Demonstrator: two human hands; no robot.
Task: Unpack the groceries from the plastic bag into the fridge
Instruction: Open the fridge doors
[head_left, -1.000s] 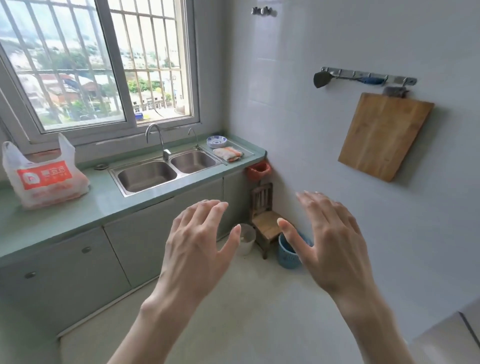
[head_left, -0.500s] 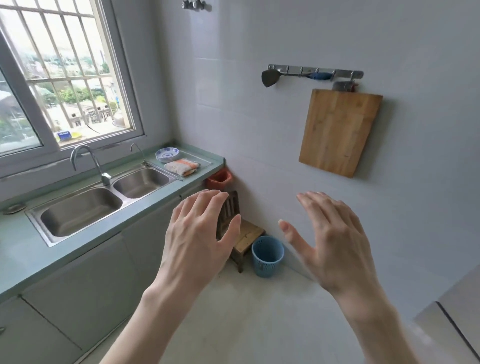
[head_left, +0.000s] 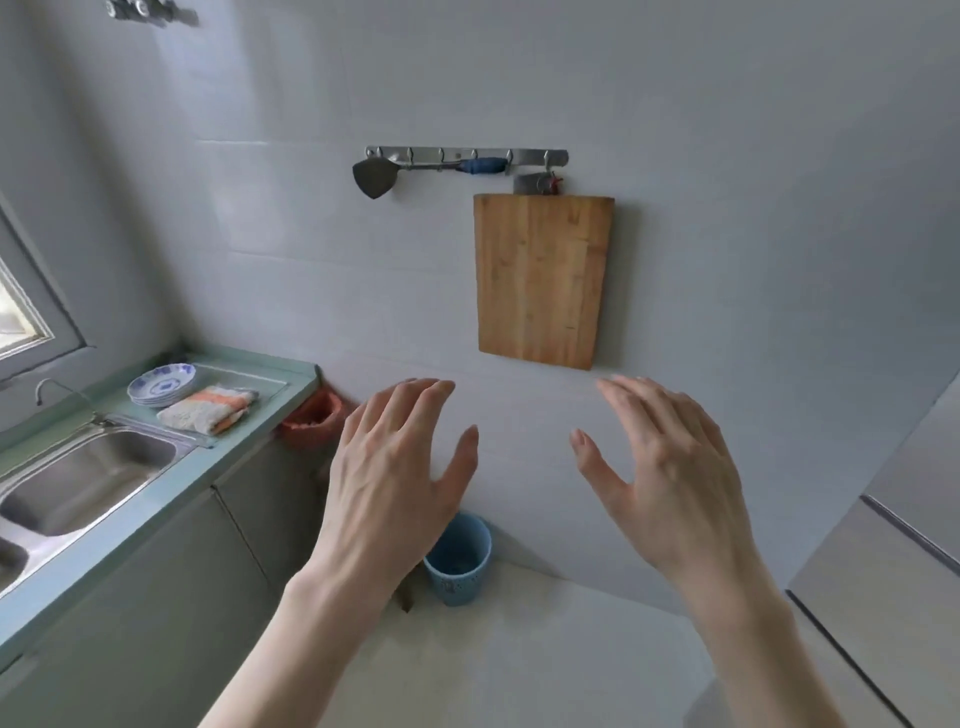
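Head view: left hand (head_left: 384, 473) and right hand (head_left: 670, 467) hover mid-frame, fingers spread, holding nothing; fridge (head_left: 893, 561) at right edge; plastic bag out of view; sink (head_left: 88, 473) in table (head_left: 171, 499) at left

Blue bin (head_left: 458, 564) on floor by wall, fridge (head_left: 893, 561) at right.

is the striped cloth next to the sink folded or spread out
Folded: the striped cloth lies as a compact layered stack beside the plates.
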